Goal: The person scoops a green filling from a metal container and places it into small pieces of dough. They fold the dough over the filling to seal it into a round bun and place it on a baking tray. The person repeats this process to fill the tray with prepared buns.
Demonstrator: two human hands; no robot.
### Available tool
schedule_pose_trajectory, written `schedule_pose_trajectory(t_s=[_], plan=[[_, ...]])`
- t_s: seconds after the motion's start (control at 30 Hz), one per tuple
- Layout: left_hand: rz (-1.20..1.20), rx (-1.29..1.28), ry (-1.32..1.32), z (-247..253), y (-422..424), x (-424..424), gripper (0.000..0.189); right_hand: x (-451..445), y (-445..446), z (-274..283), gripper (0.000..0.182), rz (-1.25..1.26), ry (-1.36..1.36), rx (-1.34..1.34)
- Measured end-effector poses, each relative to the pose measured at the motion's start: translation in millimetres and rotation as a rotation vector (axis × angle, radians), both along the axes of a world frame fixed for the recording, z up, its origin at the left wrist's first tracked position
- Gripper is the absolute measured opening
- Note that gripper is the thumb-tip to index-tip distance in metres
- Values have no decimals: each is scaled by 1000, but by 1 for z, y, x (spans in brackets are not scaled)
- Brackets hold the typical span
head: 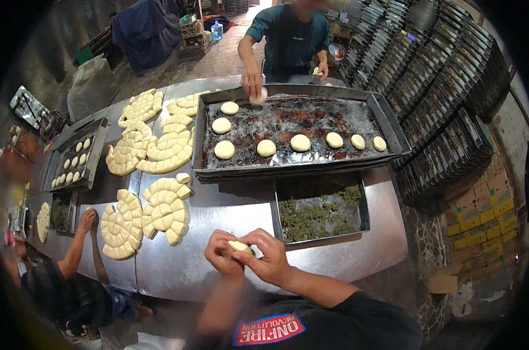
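Observation:
Above the near edge of the metal table [229,214], a small piece of pale dough [240,247] is held between my two hands. My left hand [222,253] curls around its left side, while the fingers and thumb of my right hand [268,257] pinch it from the right. Just beyond my right hand lies a shallow metal tray [365,205] with crumbly green filling [308,221] spread in it. Farther off, a large dark baking tray [299,164] bears several round dough balls [300,143] along its near and left sides.
Cut dough slabs [122,224] lie left of my hands. Across the table a co-worker's hand [252,81] holds a dough ball over the large tray. Another person's hand [87,220] works at the left, near a second tray of dough balls [75,161]. Stacked baking trays [439,83] stand at right.

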State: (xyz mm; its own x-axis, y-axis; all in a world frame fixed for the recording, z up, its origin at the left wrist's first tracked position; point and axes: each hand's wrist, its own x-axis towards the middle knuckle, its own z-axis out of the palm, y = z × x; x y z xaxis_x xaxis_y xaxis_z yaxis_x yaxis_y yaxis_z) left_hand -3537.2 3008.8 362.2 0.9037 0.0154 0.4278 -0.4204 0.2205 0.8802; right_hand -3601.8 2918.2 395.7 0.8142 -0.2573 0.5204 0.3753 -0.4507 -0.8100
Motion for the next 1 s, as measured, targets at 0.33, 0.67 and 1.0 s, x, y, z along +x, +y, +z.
schedule_pose_trajectory(t_s=[0.33,0.67,1.0], plan=[[-267,-95,926,-46,-14,-32,64,-24,-60,-2,22,140,512,42],[-487,-261,1056,-100,-48,-4,39,-21,-143,-143,42,23,209,-438],[-285,-206,1159,-149,-28,18,38,56,-212,-166,18,-150,617,-735]])
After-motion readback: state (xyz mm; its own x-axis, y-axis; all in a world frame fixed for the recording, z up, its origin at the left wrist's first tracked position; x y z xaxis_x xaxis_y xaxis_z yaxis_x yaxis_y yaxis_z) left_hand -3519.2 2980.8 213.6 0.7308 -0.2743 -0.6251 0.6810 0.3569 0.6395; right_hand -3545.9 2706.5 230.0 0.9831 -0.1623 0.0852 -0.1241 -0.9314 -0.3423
